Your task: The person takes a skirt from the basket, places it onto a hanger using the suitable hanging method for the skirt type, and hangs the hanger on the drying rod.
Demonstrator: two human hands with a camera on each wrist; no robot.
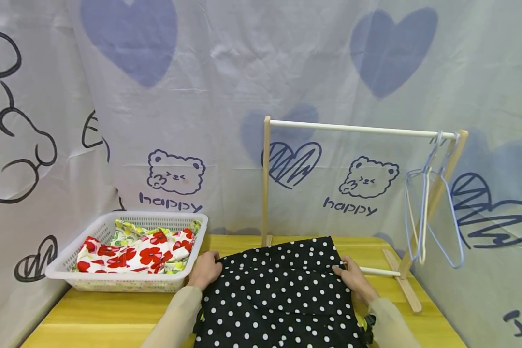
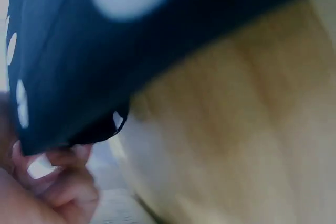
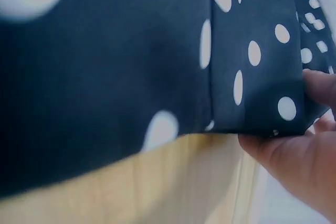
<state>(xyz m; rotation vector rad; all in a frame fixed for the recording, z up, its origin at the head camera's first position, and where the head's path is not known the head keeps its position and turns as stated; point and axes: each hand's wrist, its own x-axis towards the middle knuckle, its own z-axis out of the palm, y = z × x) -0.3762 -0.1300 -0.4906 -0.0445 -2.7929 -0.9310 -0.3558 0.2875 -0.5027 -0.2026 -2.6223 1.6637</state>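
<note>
A black garment with white polka dots (image 1: 278, 295) is spread between my two hands over the table; its exact kind cannot be told. My left hand (image 1: 205, 270) pinches its upper left edge, and in the left wrist view the thumb and curled fingers hold a corner of the cloth (image 2: 63, 66). At the opposite edge my right hand (image 1: 355, 279) grips the cloth, thumb on one face and fingers on the other in the right wrist view. The top part of the garment stands up a little beyond the hands. Its lower end runs out of the head view.
On the left stands a white plastic basket (image 1: 126, 282) holding floral cloth (image 1: 150, 253), red and yellow-green. A wooden rack with a white rail (image 1: 352, 128) stands behind the garment. Several hangers (image 1: 424, 212) hang at its right end. Beneath is a yellow wooden table (image 1: 108, 309).
</note>
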